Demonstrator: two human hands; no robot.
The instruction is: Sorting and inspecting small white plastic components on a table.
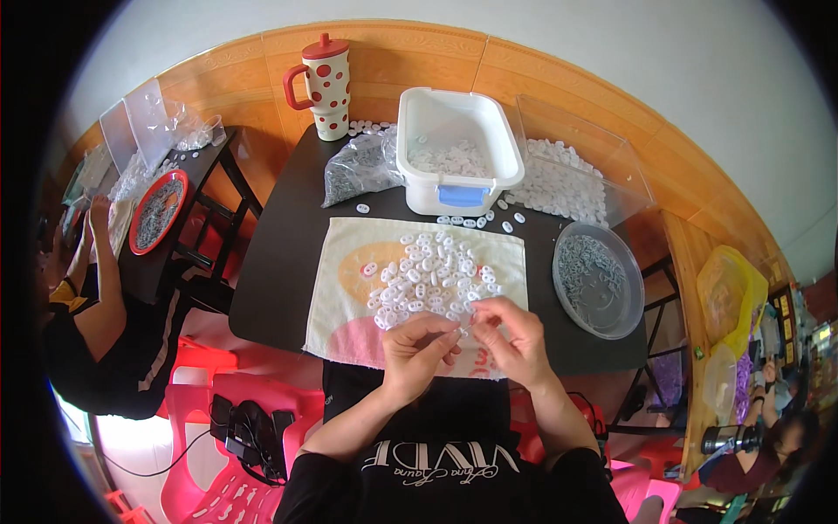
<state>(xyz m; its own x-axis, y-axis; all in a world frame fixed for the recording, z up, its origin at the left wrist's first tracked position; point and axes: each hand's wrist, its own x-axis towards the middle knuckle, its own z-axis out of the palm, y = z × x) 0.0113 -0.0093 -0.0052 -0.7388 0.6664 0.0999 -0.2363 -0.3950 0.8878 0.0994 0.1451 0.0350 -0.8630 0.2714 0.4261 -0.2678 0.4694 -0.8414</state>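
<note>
My left hand (412, 356) is closed in a pinch at the near edge of a patterned towel (336, 301), with a small white plastic piece (463, 332) at its fingertips. Close beside it, my right hand (517, 342) also pinches, thumb against forefinger; whatever it holds is too small to make out. Just beyond both hands, a loose heap of white oval plastic pieces (428, 278) with two dark holes or marks each lies on the towel.
The black table (279, 279) also bears a white bin (460, 203) of white pieces, a clear box (628, 179), a bag of grey bits (353, 170), a round tub (602, 327) of small grey pieces and a dotted tumbler (330, 92). Another person's arm (105, 271) is at left.
</note>
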